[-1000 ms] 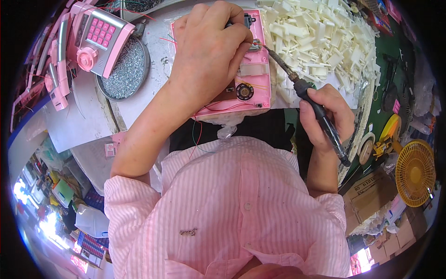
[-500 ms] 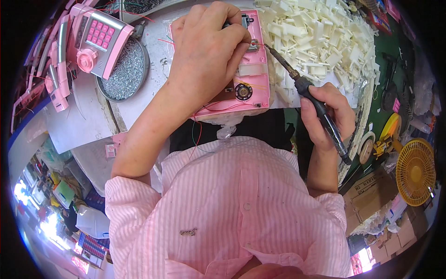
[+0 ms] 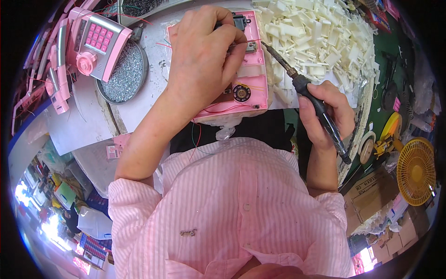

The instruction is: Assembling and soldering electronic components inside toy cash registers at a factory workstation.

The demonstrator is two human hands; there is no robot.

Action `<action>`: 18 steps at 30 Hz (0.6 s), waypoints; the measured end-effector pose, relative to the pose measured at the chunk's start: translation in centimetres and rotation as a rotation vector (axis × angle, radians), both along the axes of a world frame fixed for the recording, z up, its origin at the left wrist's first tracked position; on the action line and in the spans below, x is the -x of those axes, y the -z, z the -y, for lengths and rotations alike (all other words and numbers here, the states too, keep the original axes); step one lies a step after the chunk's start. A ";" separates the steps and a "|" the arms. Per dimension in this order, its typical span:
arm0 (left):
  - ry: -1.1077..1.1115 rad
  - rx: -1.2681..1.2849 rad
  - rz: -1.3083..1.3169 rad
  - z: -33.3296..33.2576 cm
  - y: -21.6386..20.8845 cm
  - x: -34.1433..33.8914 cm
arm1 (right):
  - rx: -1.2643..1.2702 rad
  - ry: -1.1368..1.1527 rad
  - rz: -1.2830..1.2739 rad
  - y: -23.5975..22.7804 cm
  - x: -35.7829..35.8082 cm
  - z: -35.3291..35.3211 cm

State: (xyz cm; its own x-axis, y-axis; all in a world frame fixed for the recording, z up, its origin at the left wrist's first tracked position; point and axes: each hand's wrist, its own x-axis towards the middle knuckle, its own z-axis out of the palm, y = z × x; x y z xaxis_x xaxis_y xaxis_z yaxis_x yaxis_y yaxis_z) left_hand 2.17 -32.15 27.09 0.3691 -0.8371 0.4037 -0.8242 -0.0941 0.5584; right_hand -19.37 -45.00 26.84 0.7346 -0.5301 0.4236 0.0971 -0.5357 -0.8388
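Note:
A soldering iron point(image 3: 303, 85) with a black handle is gripped in my right hand point(image 3: 332, 109). Its dark tip points up and left, close to the right wall of an open pink plastic housing point(image 3: 261, 87). My left hand point(image 3: 197, 56) lies over the housing, thumb and fingers pinched on a thin red wire point(image 3: 253, 41) that runs toward the iron's tip. Whether tip and wire touch, I cannot tell. Inside the housing are a round speaker point(image 3: 242, 93), a black part point(image 3: 240, 21) and a metal-looking piece point(image 3: 251, 47). My left hand hides the housing's left side.
White plastic pieces point(image 3: 316, 37) are heaped to the right. A round tray of small screws point(image 3: 121, 76) stands at left, beside a pink and silver keypad housing point(image 3: 98, 42) and several similar shells point(image 3: 58, 69). A yellow fan point(image 3: 416, 171) is at far right.
My left hand has shifted slightly, its fingers drawing a little left and down. The iron's tip has moved slightly left and up. The housing has shifted slightly left.

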 end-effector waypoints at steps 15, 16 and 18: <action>-0.075 -0.032 -0.133 -2.0 -1.4 0.9 | -0.236 0.102 -0.031 -0.9 0.3 -0.6; -0.072 -0.044 -0.127 -2.0 -1.3 0.9 | -0.235 0.100 -0.031 -0.9 0.3 -0.6; -0.069 -0.067 -0.115 -1.7 -1.1 0.9 | -0.201 0.091 -0.033 -0.8 0.3 -0.5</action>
